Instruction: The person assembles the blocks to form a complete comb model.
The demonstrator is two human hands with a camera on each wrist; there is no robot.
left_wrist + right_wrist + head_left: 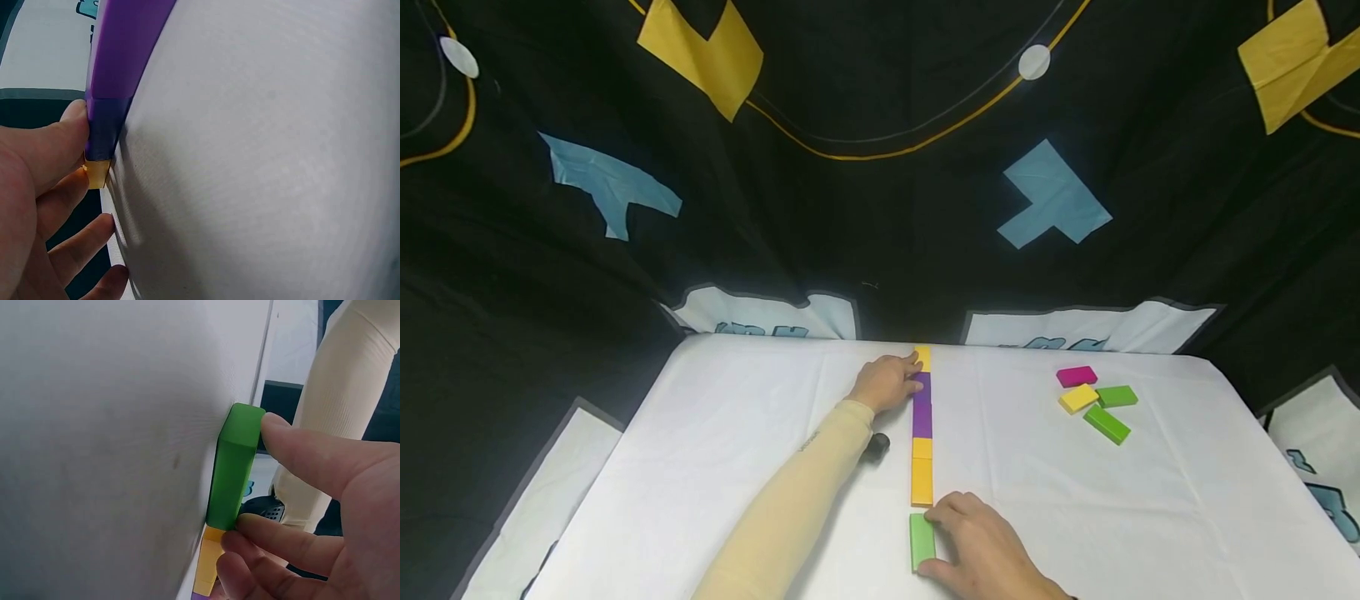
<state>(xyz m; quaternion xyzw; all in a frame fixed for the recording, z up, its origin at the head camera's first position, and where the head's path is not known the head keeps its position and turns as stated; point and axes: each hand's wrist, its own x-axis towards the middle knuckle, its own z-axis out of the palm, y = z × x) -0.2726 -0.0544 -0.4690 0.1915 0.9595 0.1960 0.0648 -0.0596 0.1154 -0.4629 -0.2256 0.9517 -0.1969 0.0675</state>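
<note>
A straight row of blocks runs away from me along the middle of the table. At its far end lies a yellow block [923, 358], followed by purple blocks [922, 417] and orange-yellow blocks [921, 481]. My left hand [883, 383] reaches to the far end; in the left wrist view its thumb touches a purple block [128, 50] and its forefinger is at the yellow one, other fingers spread. Nearest me, my right hand [981, 542] pinches a green block [921, 542] by its two ends. A small gap separates this block from the row in the head view.
On the right of the white table [1037, 500] lie a magenta block [1077, 377], a yellow block [1078, 398] and two green blocks [1107, 425]. A dark round device [877, 446] shows at my left wrist. A black curtain [880, 225] hangs behind the table.
</note>
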